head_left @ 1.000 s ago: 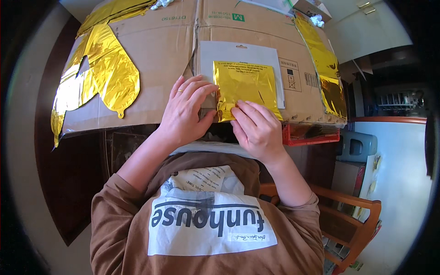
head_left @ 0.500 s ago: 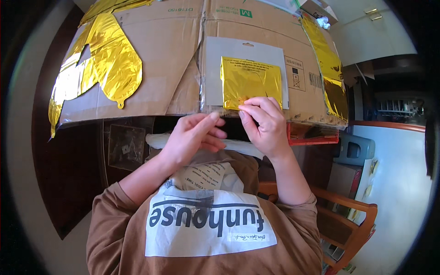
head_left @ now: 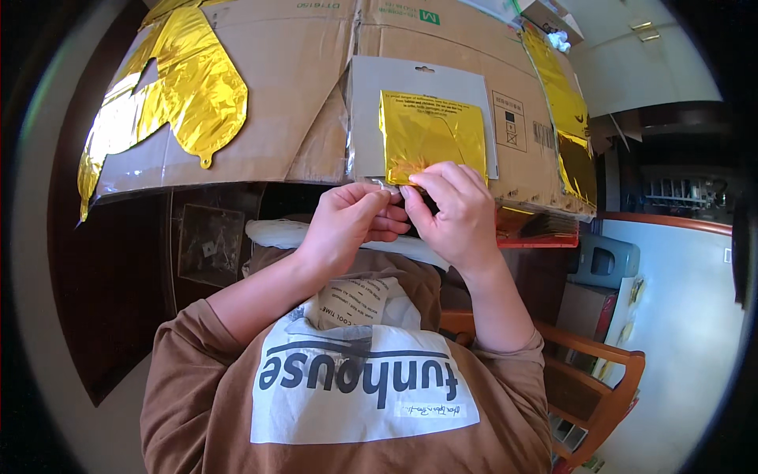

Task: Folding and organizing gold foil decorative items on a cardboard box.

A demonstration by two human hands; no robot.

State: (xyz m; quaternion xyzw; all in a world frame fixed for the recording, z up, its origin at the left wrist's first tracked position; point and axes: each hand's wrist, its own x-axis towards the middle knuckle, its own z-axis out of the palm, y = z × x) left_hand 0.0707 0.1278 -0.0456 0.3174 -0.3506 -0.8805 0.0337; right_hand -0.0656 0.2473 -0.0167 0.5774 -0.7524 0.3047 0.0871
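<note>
A clear plastic bag with folded gold foil inside lies on a pale grey card with a hanging slot, near the front edge of the cardboard. My right hand pinches the bag's near edge between thumb and fingers. Just left of it, my left hand is closed, thumb against forefinger, by the bag's near left corner. What its fingertips hold is too small to make out. The two hands' fingertips almost meet.
Flattened cardboard covers the work surface. A gold foil balloon lies spread out at left, partly over the edge. Another gold foil piece lies along the right side. A wooden chair stands at lower right, beside a grey-blue plastic container.
My left hand has moved up and right to the bag's near edge, and its thumb and forefinger have closed. My right hand still pinches the bag, slightly higher. The view has shifted a little.
</note>
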